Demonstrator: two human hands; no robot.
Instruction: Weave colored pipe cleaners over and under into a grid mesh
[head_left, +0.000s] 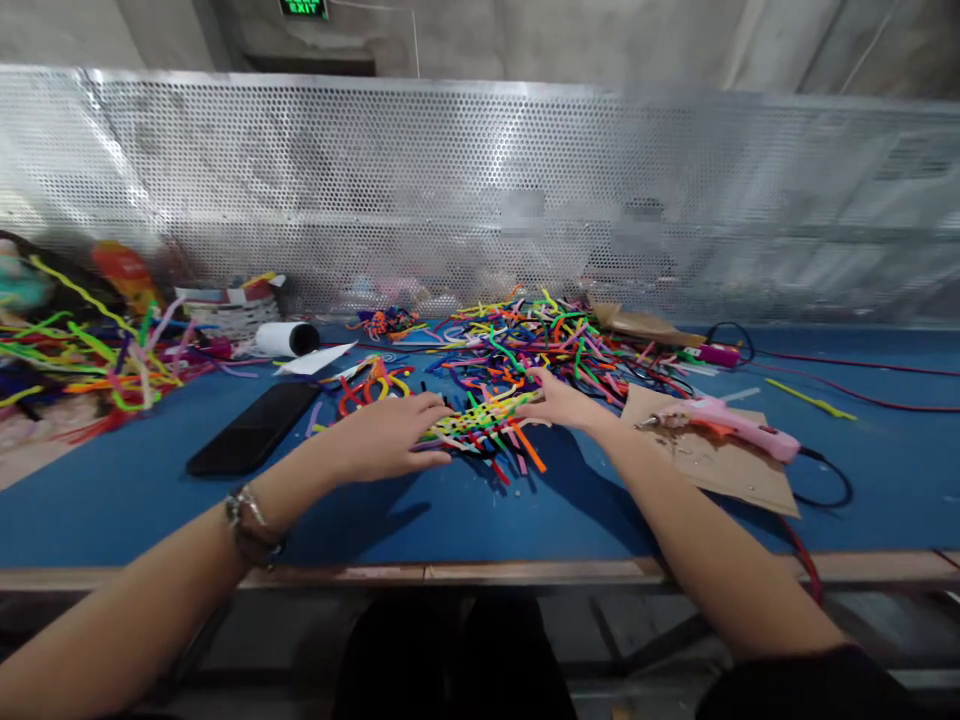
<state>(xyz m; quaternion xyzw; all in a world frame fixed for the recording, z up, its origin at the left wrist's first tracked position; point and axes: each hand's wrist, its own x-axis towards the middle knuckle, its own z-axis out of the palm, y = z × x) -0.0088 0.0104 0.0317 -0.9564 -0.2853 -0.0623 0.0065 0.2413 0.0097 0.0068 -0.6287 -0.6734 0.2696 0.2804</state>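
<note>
At ten o'clock from the woven strip (484,418) stands a white basket (234,318), a yellow piece showing at its rim, the rest of its contents too unclear to tell; just right of it, also toward ten o'clock, a white cylinder (276,339) lies on its side, its dark end facing three o'clock, its inside too dark to read; the strip, of many-coloured fuzzy stems, is at the centre, between the hands, over the blue tabletop (465,525); its long axis runs from about eight o'clock to two, with loose ends sticking out toward five; the left hand (390,435) meets the left end, fingers nearly straight and together, thumb apart below; the right hand (562,402) meets the right end, forefinger and thumb parted around its edge; whether either hand pinches firmly, I cannot tell; a heap of loose stems (547,340) lies at one o'clock; a black phone (255,430) lies at nine; a pink glue gun (739,425) rests on cardboard (720,475) at three.
</note>
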